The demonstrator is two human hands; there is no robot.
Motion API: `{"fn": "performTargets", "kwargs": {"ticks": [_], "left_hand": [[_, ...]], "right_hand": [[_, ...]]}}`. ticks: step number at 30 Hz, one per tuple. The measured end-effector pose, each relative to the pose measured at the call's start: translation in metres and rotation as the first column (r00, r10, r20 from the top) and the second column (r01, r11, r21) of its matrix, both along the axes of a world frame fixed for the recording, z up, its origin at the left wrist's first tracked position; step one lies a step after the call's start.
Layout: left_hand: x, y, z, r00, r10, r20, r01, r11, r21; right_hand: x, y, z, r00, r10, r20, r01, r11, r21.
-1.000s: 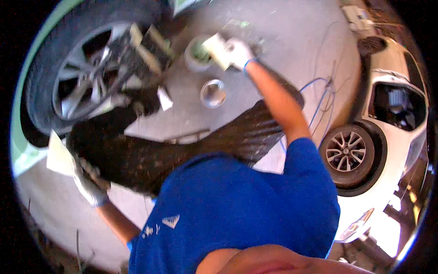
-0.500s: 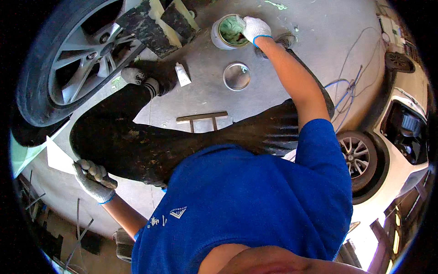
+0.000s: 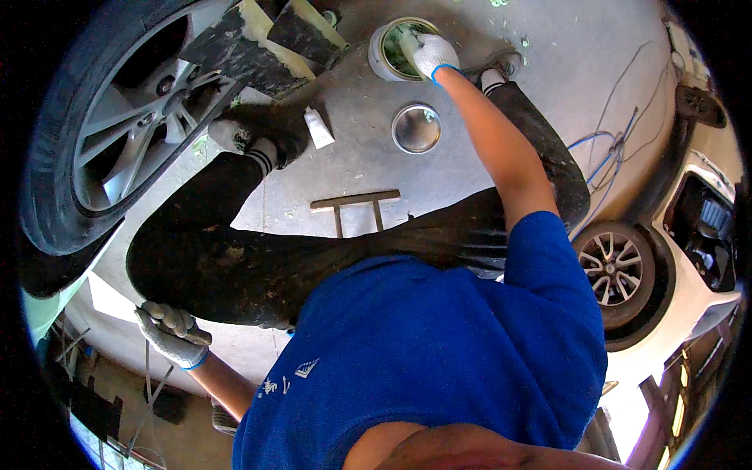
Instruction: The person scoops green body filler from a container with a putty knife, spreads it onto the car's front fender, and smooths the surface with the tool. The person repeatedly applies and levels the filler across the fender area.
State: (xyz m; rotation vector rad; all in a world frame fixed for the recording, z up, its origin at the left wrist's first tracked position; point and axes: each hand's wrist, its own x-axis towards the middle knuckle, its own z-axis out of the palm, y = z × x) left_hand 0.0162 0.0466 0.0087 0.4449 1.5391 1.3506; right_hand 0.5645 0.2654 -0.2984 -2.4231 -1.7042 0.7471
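My right hand, in a white knit glove with a blue cuff, reaches into the mouth of an open round tin. Green paste coats the inside of the tin. The fingers are closed on something pale that goes down into the paste; its kind is hidden. At the lower left my left hand, gloved too, has its fingers curled at the edge of a flat white sheet, which it grips. Right below the tin lies a round metal lid. To the lid's left is a white squeeze tube.
A car wheel fills the upper left, with dark flat pieces with cream edges beside it. A small wooden frame stands between my legs. A blue hose lies on the floor at right, near a white car.
My right hand has moved farther over and into the tin, covering more of the paste. The white sheet by my left hand has tilted and shows less. The whole view has shifted slightly.
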Motion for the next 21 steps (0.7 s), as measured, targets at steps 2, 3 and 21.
{"fn": "performTargets", "kwargs": {"ticks": [2,3,21], "left_hand": [[0.002,0.000,0.002,0.999,0.030,0.030,-0.029,0.999,-0.019],[0.002,0.001,0.002,0.998,0.041,0.044,-0.040,0.999,-0.025],[0.048,0.016,0.017,0.985,0.159,-0.072,-0.164,0.985,-0.056]], "right_hand": [[0.002,0.004,-0.028,0.992,-0.052,-0.112,0.049,0.998,-0.028],[0.009,0.010,-0.058,0.968,-0.111,-0.224,0.098,0.993,-0.069],[0.008,-0.041,-0.047,0.246,-0.527,-0.814,0.669,0.700,-0.251]]}}
